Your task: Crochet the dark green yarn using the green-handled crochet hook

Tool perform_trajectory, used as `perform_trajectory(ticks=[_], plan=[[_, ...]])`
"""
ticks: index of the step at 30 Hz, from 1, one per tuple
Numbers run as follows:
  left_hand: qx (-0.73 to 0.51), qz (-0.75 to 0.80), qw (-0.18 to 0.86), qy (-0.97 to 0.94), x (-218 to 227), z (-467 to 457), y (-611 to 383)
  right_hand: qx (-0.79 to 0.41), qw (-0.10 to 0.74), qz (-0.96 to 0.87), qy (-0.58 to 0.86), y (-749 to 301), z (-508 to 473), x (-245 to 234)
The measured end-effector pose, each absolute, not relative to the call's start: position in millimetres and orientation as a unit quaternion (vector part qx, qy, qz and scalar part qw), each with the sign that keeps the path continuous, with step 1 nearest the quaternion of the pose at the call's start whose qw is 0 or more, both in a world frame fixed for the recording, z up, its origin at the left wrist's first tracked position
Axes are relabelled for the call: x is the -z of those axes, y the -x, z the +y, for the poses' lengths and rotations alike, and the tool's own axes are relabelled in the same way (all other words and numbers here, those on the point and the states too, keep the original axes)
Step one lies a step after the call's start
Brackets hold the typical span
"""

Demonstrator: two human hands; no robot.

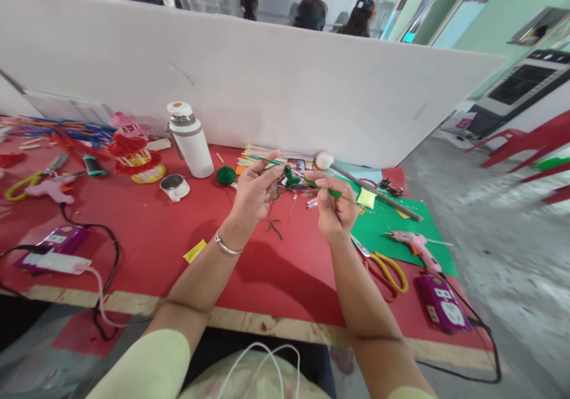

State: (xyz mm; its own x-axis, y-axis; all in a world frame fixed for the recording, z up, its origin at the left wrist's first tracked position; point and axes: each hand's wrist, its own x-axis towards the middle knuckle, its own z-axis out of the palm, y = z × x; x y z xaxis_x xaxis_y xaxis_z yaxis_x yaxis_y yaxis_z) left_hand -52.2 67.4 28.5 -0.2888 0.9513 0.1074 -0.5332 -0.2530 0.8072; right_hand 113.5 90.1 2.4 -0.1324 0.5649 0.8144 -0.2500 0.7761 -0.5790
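My left hand (255, 192) is closed on green yarn, its fingers pinching the strand near a small dark green crocheted piece (291, 178). A loose yarn tail (275, 228) hangs below that piece over the red table. Across from it, my right hand (337, 206) is wrapped round a crochet hook (333, 193) with a green handle; its thin metal shaft points left to the crocheted piece. Whether the tip sits inside a loop is too small to tell. Just left of my left hand lies a ball of green yarn (226, 176).
A white thermos (192, 146) and a small cup (175, 187) stand left on the red table (146, 250). Scissors (385, 271), a pink glue gun (418, 247) and a purple power strip (444, 307) lie right. A white partition (267, 84) closes the back; people sit beyond.
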Motion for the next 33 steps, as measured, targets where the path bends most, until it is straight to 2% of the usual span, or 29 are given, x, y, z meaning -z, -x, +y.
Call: perform_trajectory(ticks=[11,15,19,23,26,30,33], plan=[[-0.716,0.328,0.533,-0.311,-29.3,64.8,53.0,-0.245,0.596,-0.748,0.157,-113.8,86.8,-9.3],[-0.71,0.319,0.539,-0.321,-29.3,62.9,52.4,-0.379,0.608,-0.67,0.194,-110.8,85.5,-6.7],[-0.701,0.306,0.548,-0.339,-30.6,60.1,49.9,-0.544,0.529,-0.614,0.218,-112.2,91.9,-2.0],[-0.698,0.309,0.546,-0.346,-32.9,58.9,49.7,-0.61,0.465,-0.608,0.206,-115.7,97.9,0.6],[-0.685,0.31,0.562,-0.345,-32.2,59.6,51.3,-0.592,0.457,-0.638,0.181,-118.0,97.1,0.1],[-0.682,0.3,0.575,-0.338,-30.6,60.3,51.4,-0.513,0.493,-0.686,0.155,-121.6,95.2,-1.4],[-0.683,0.298,0.579,-0.332,-31.1,59.8,50.9,-0.527,0.476,-0.69,0.136,-122.0,95.2,-0.6]])
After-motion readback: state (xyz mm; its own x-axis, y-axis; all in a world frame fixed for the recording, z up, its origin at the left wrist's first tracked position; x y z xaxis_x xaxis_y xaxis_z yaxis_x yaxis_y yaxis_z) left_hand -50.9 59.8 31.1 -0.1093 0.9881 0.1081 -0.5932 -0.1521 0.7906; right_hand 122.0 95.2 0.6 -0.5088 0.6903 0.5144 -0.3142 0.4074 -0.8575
